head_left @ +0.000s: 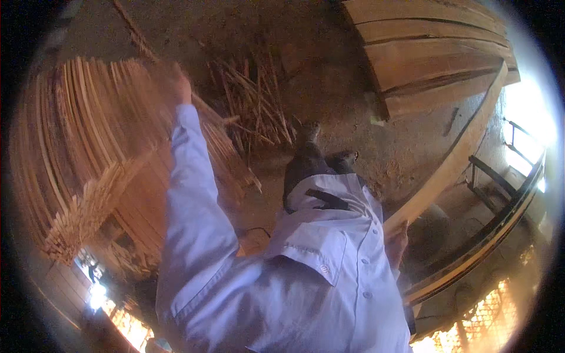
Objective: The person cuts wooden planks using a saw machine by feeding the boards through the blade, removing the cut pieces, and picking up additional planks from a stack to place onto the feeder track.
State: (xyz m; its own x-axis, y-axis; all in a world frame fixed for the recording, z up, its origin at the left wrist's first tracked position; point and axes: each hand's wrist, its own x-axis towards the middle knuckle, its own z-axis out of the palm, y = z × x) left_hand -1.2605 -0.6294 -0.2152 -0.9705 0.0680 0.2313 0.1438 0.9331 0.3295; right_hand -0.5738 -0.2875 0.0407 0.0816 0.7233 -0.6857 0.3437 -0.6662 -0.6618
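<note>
My left hand [178, 85], blurred, is stretched forward over a big stack of thin wooden strips [88, 112]. It appears closed on a long, narrow wooden strip [138, 38] that runs up toward the far left. Down by my right side, my right hand [398, 242] is closed on the near end of a long, pale wooden plank [453, 159]. The plank slants away to the far right, its far end by a pile of wide boards [435, 53]. My body partly hides the right hand's grip.
Loose sticks [256, 97] lie scattered on the floor [329, 76] ahead. A dark frame with a long rail [488, 241] stands at the right. Bundled strip ends [73, 232] jut out at the lower left. Bright light enters at the right and near the bottom.
</note>
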